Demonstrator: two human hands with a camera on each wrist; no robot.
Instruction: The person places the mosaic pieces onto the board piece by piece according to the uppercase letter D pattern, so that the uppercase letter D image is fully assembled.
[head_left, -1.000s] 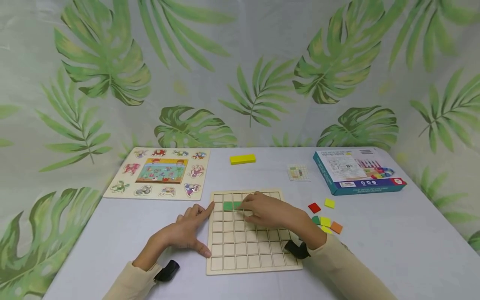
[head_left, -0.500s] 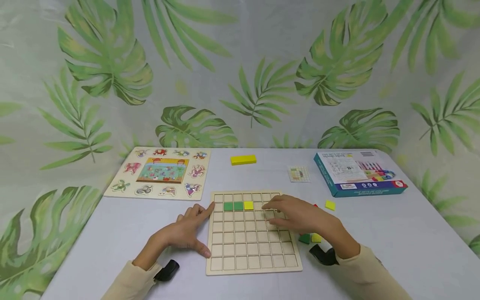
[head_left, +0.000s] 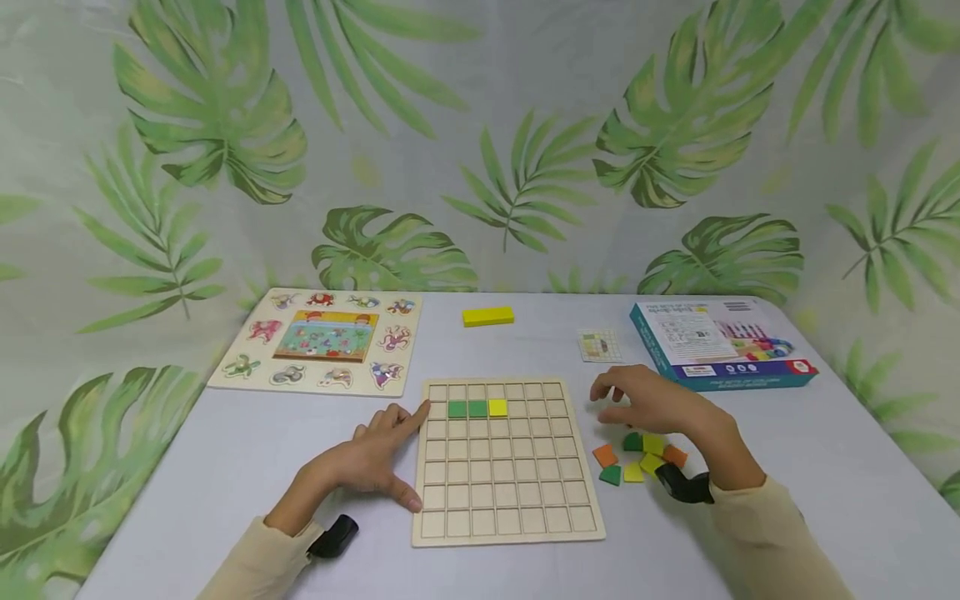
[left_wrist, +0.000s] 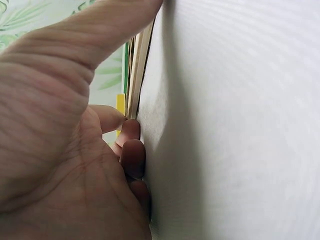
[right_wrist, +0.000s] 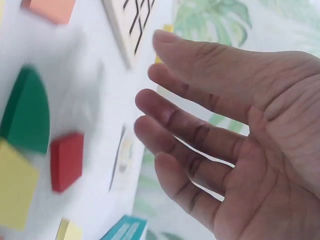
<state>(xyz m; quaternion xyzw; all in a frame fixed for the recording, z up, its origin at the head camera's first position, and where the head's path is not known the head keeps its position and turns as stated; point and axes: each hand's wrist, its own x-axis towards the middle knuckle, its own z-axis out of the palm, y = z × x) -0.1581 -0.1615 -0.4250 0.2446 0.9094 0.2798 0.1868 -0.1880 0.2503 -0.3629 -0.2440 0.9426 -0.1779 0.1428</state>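
Note:
A wooden grid board (head_left: 517,475) lies flat on the white table. In its second row from the far edge sit green tiles (head_left: 458,409) and a yellow tile (head_left: 498,407), side by side. My left hand (head_left: 369,458) rests against the board's left edge, index finger and thumb spread along it. My right hand (head_left: 648,402) hovers right of the board with relaxed fingers and nothing in its grasp. Below it lie loose pieces, among them a yellow square (head_left: 653,444), an orange square (head_left: 604,455) and a rounded green piece (head_left: 611,475). A red piece (right_wrist: 69,161) shows in the right wrist view.
A picture peg puzzle (head_left: 243,346) lies at the far left. Along the back are a yellow block (head_left: 488,317) and a small pattern card (head_left: 599,345). A teal and white game box (head_left: 720,346) stands at the far right, beyond my right hand.
My right hand let go of a yellow tile, now seen beside the green ones, and moved right, off the board to above the loose pieces. My left hand stayed at the board's edge.

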